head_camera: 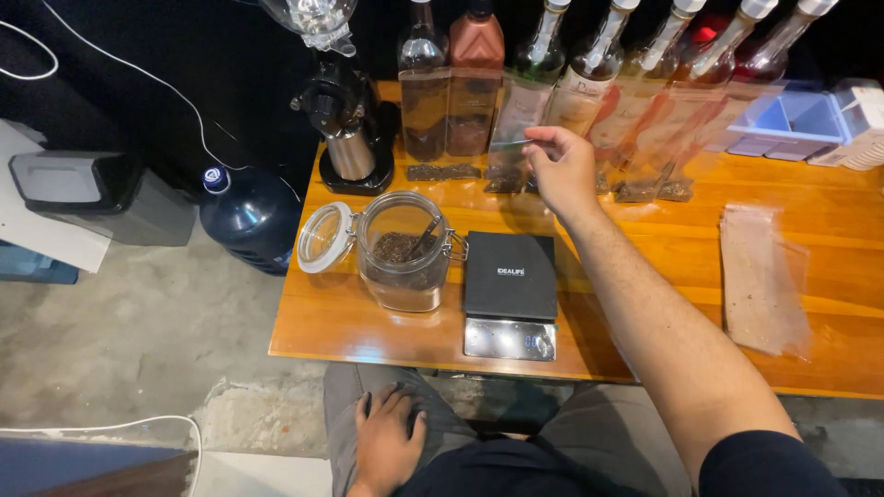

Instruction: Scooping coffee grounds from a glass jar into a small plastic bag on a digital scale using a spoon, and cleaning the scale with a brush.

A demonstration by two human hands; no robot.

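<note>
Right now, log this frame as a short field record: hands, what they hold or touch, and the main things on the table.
left hand: resting flat on the thigh, holding nothing
right hand: pinching the top of a small clear pouch by the bottle row
glass jar: lid open, dark grounds and a spoon inside
digital scale: in front of the person, nothing on it
stack of clear bags: lying flat at right
wooden table: holds all of these

Clear plastic pouches with dark contents (516, 120) stand in a row behind the flat black square digital scale (510, 276). The right hand (562, 166) pinches one pouch's top. Empty clear bags (762, 276) lie flat right of the scale. Its small screen (543, 346) sits on the silver front edge.
</note>
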